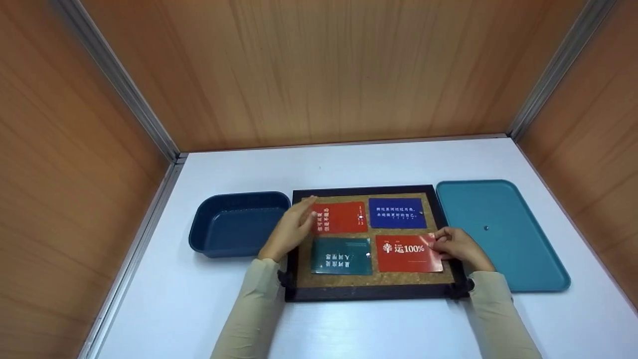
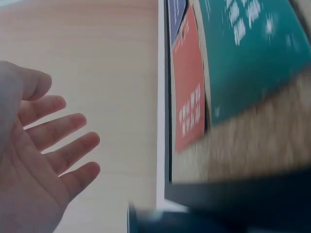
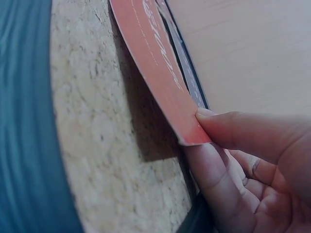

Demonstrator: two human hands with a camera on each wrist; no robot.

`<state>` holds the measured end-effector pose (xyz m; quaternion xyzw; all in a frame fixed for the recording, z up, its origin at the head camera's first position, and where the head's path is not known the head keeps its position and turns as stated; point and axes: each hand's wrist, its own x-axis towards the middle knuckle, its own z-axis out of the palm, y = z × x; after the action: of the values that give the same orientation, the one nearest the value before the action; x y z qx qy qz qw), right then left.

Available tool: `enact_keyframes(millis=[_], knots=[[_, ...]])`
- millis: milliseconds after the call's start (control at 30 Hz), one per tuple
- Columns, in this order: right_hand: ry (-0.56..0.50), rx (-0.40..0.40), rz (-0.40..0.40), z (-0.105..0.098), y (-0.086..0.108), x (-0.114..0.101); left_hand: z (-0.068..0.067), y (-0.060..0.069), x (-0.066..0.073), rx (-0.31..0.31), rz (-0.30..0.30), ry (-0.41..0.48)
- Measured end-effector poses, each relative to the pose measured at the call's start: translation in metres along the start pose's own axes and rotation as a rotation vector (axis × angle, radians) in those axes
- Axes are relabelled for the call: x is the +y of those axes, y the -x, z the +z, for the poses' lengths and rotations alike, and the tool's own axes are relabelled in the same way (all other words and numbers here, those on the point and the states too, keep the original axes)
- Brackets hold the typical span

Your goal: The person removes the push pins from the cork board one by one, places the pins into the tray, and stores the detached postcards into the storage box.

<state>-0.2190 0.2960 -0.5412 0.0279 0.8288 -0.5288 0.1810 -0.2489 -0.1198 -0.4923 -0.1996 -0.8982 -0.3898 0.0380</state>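
- Right hand point(image 1: 461, 248) is pinching one red "幸运100%" card point(image 1: 408, 260) by its right edge, thumb on top, finger underneath. Probably held there so the big print isn't covered; that edge is up off the cork, shadow below.
- Under the grip: one black-framed corkboard point(image 1: 329, 281), likely set mid-table so both hands reach.
- Just beyond the grip: one blue card point(image 1: 397, 222).
- Right of it: one teal tray point(image 1: 513, 244) with one tiny stud point(image 1: 486, 228), maybe a pin, can't tell.
- Left of the grip: one green card point(image 1: 341, 244), plus a second red card point(image 1: 344, 227) past it. So four cards: 2 red, 1 blue, 1 green.
- Farther left: left hand point(image 1: 289, 227), holding nothing, fingers apart.
- Farthest left: one navy tub point(image 1: 239, 195).
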Motion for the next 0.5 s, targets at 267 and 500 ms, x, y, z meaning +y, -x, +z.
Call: enact_keyframes(millis=[267,500], knots=[[0.010,0.005,0.007,0.001,0.000,-0.001,-0.026,0.010,-0.030,0.117,-0.041,-0.001],[-0.013,0.014,0.032,0.001,0.000,0.000,-0.051,0.017,-0.047,0.186,-0.087,0.042]])
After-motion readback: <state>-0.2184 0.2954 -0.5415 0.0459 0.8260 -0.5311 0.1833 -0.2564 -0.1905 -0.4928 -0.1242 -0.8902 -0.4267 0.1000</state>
